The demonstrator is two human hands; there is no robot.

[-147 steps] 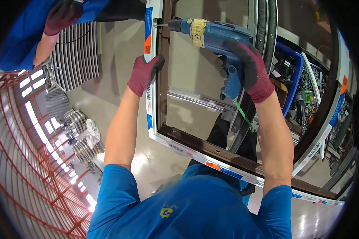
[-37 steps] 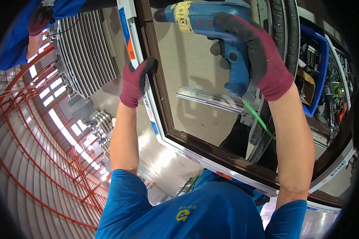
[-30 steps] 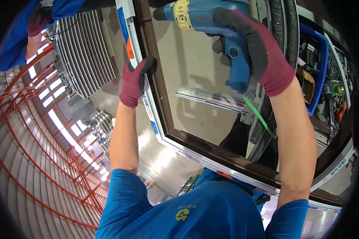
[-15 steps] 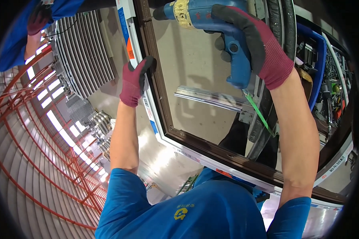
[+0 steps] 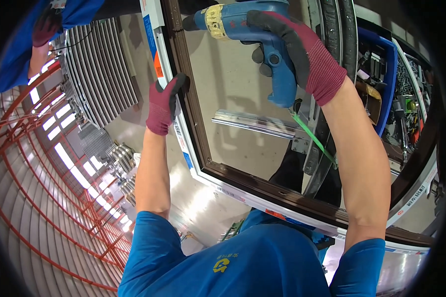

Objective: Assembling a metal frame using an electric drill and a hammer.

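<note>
The right hand (image 5: 306, 49) hides part of the blue drill (image 5: 238, 24), the brown frame (image 5: 197, 123) runs out past the top edge and conceals most fingers of the left hand (image 5: 162, 106), and the metal pieces (image 5: 404, 74) beside the blue bin (image 5: 390, 81) are too small to tell apart.

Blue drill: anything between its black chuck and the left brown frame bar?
Nothing visible. The drill, in the right hand, has its chuck beside the bar; contact is unclear. The left hand sits clear, farther along.
</note>
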